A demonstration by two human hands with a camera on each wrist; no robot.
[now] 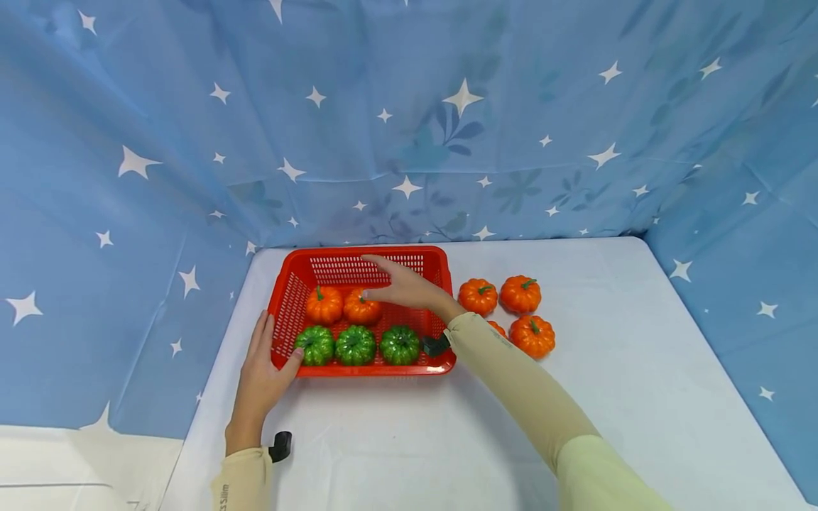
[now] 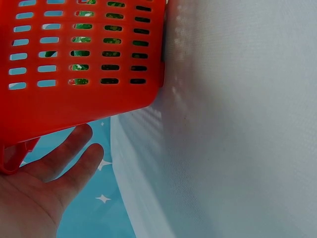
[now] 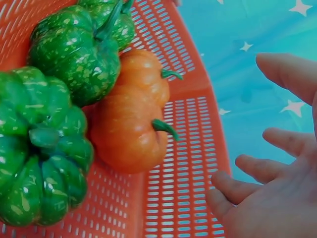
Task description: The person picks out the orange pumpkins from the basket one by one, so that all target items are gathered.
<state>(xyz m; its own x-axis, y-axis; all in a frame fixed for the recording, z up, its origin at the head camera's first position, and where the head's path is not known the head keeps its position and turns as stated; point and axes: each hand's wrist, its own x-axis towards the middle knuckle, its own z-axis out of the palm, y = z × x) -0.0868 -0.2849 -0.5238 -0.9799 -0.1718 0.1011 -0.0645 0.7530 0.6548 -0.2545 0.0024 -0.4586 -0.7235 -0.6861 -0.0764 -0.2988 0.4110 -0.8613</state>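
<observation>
A red plastic basket (image 1: 367,370) holds three green pumpkins (image 1: 356,345) along its near side and two orange pumpkins (image 1: 324,306) behind them. My left hand (image 1: 263,380) grips the basket's near left corner, thumb over the rim and fingers along the outer side. In the left wrist view, two of its fingers (image 2: 74,171) show beside the basket wall (image 2: 84,101). Over the inside of the basket, my right hand (image 1: 404,285) is spread with nothing in it. Its thumb overlaps the right-hand orange pumpkin (image 1: 360,312) in the head view.
Several more orange pumpkins (image 1: 532,336) lie on the white table (image 1: 639,397) to the right of the basket, one partly hidden by the right sleeve (image 1: 511,387). A blue star-patterned curtain (image 1: 409,142) rises behind the table and along its sides.
</observation>
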